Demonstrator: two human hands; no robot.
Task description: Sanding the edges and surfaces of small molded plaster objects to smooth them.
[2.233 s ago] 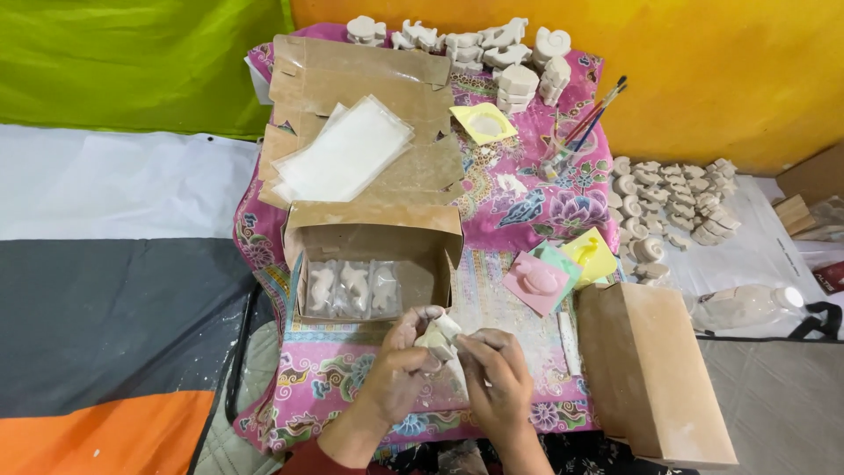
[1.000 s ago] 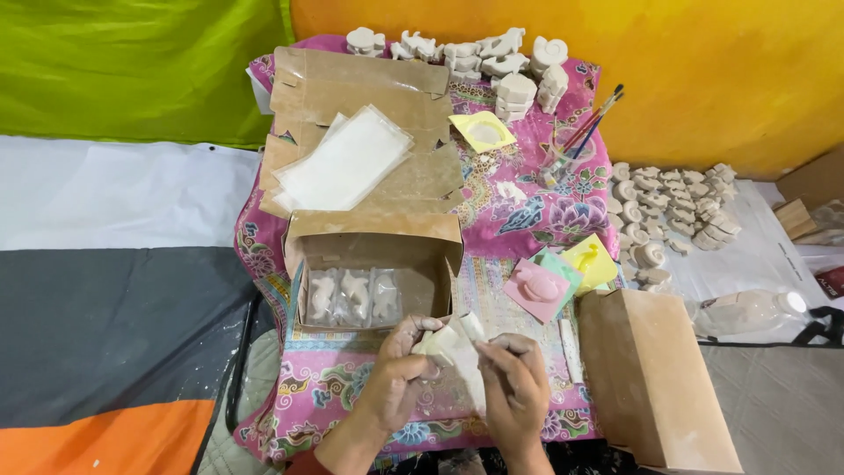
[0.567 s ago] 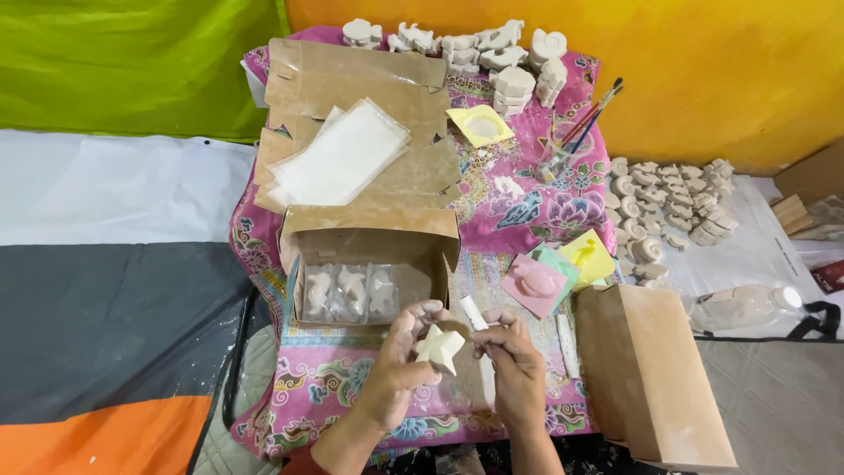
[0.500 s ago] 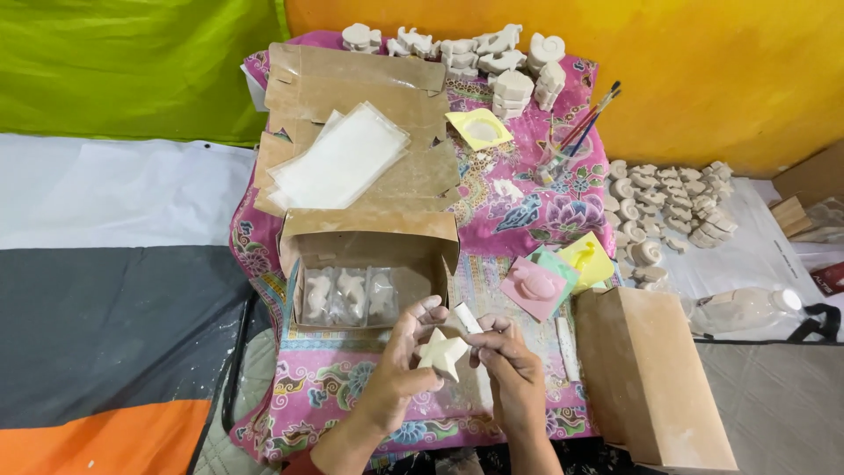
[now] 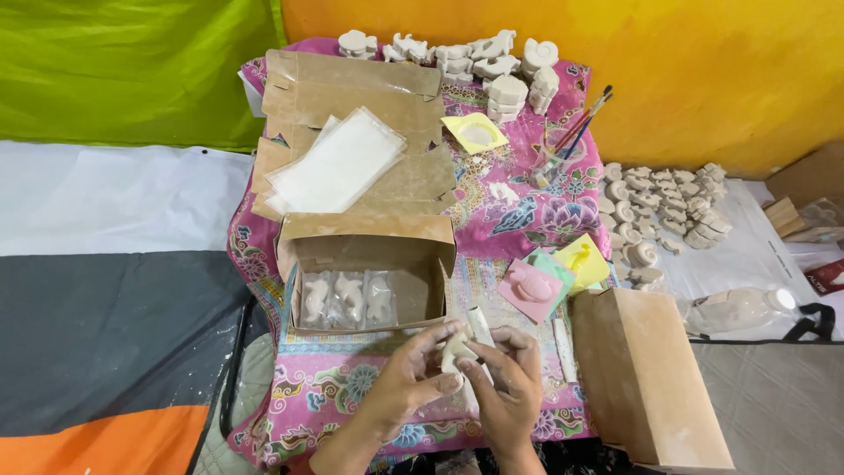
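**Three figures boxed, many more waiting**

Nearest the camera, the left hand [image 5: 413, 380] and the right hand [image 5: 508, 387] close together around one small white plaster figure [image 5: 454, 352], held just above the floral cloth [image 5: 352, 391] at the table's front edge. A thin whitish strip [image 5: 481, 325] stands up between the right fingers; whether it is wrapping or a tool I cannot tell.

Just beyond the hands, the open cardboard box [image 5: 369, 277] holds three wrapped figures [image 5: 346, 297] side by side along its left part (the right part of the box floor is bare). I judge the packing to be at an early stage.

Further back, a stack of clear bags [image 5: 338, 163] lies on flattened cardboard [image 5: 352, 88]. Unpacked figures [image 5: 457, 54] line the far edge, and another pile [image 5: 664, 207] sits on the white sheet to the right, so most of the work looks undone.
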